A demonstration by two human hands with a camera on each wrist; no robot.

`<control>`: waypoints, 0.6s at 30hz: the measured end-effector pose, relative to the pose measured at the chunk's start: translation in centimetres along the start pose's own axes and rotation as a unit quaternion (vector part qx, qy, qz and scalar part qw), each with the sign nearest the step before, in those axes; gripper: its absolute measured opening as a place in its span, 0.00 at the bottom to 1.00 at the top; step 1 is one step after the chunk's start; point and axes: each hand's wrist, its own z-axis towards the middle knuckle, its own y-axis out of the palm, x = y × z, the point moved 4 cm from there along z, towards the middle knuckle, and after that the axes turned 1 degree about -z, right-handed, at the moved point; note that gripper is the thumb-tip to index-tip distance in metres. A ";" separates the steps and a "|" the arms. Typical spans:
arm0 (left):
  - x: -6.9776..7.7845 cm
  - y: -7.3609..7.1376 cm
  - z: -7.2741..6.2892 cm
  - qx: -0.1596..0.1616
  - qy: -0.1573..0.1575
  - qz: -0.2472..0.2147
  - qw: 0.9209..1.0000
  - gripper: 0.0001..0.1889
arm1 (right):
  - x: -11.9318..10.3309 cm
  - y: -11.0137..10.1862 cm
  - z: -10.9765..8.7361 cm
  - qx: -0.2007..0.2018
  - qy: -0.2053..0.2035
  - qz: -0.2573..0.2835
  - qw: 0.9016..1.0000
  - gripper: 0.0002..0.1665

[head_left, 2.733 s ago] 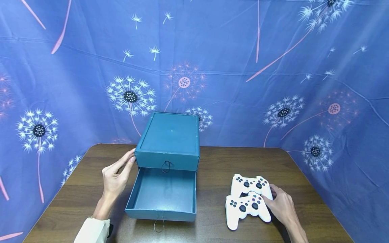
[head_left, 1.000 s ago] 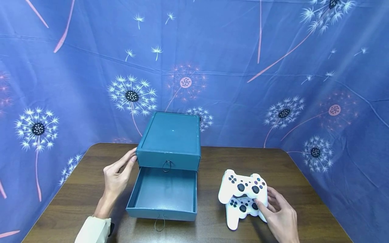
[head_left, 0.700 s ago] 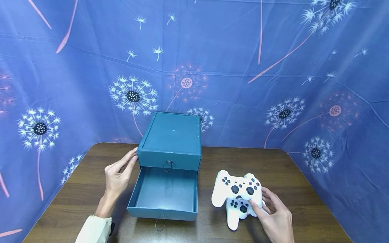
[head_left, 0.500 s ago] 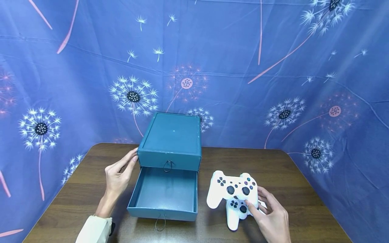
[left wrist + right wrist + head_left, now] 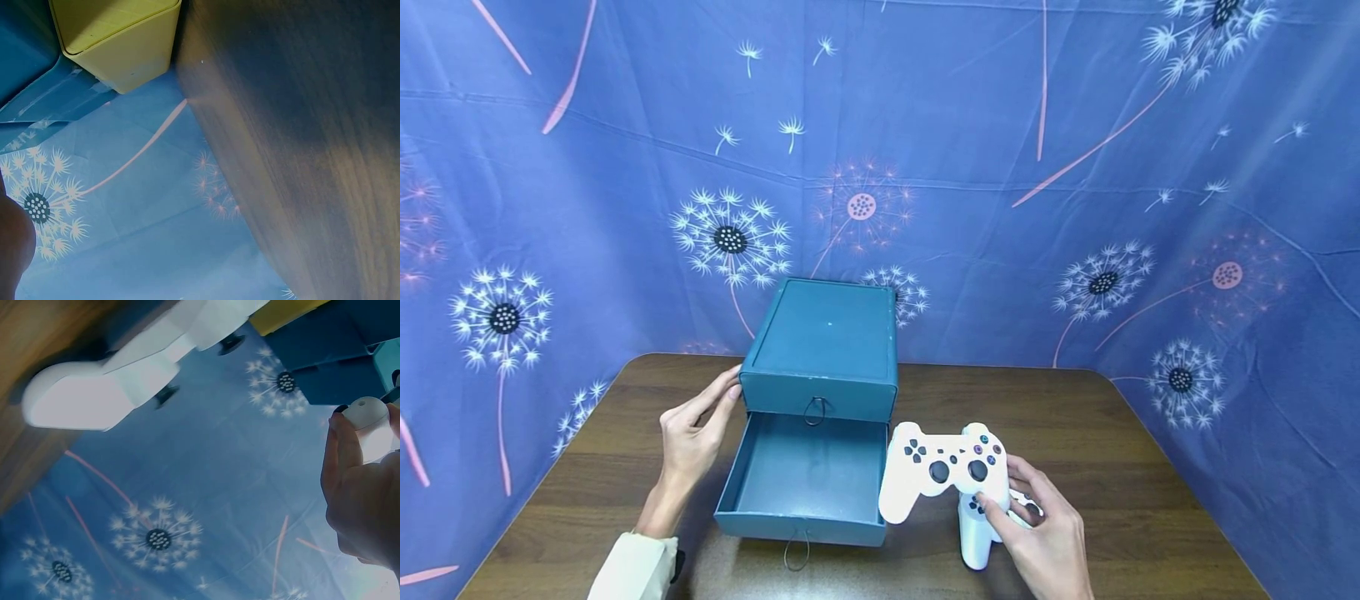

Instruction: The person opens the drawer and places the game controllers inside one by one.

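Cream sleeve [image 5: 634, 568]: at lower left, ending at the left wrist.
Left hand [image 5: 691, 442]: fingers extended, tips touching the cabinet's left side near its front corner; curled around nothing.
Teal cabinet [image 5: 831, 333]: standing on the wooden table [image 5: 1112, 450], with 1 ring pull [image 5: 815, 411] on its upper front.
Lower drawer [image 5: 808, 471]: pulled out toward the person, below that upper front.
Held controller [image 5: 951, 454]: white, just right of the drawer, long axis running left to right, 2 handles toward the person; its left handle overlaps the drawer's right rim in the head view, contact unclear.
Second controller [image 5: 974, 537]: on the table, partly hidden behind the held controller and the fingers.
Right hand [image 5: 1045, 533]: thumb in front, fingers behind, pinching the held controller's right handle; the controller extends leftward from this grip, toward the drawer, and this hand, not the left, governs it.
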 end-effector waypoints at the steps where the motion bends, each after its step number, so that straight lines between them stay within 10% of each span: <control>1: -0.1 0.0 0.0 0.000 0.000 0.001 1.000 0.25 | -0.2 0.2 0.0 -0.002 -0.003 0.007 1.000 0.34; 18: -0.1 0.0 -0.1 0.002 0.004 0.003 1.000 0.26 | -2.9 3.2 -0.7 -0.038 0.001 0.010 0.999 0.34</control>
